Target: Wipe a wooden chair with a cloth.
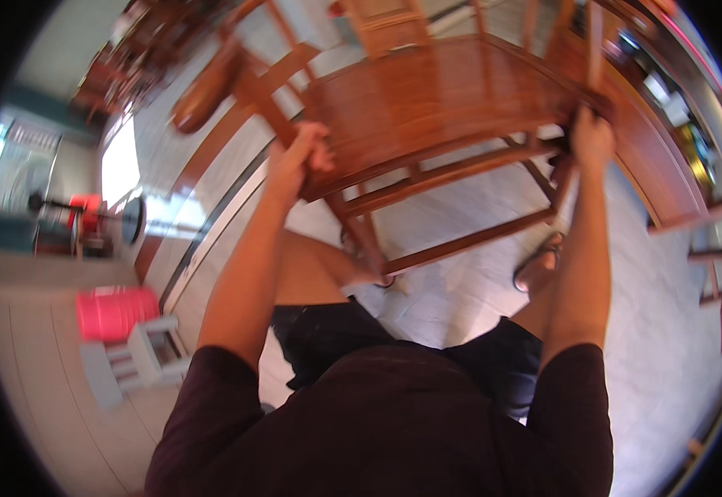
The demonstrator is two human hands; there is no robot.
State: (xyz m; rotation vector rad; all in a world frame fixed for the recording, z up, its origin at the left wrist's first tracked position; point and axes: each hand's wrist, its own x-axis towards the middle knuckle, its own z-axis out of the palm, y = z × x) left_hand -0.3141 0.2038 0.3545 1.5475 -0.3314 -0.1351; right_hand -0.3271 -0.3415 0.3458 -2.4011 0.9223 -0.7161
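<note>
A reddish-brown polished wooden armchair (392, 118) with a broad seat and slatted back stands tilted in the picture before me, between my feet. My left hand (302, 155) grips its frame at the seat's left front corner, below the rounded end of the armrest (202, 93). At the right front corner my right hand (592, 138) is closed around the frame, where something dark shows beside the fingers. Stretchers (469, 241) join the chair's legs near the floor. Motion blurs the chair's edges and both hands.
To the left are a pink plastic basket (117, 312), a small pale grey chair (137, 357) and a floor track (218, 208). A wooden cabinet (659, 155) stands at the right, with another wooden piece of furniture (712, 255) near it. More wooden furniture (131, 62) is at upper left.
</note>
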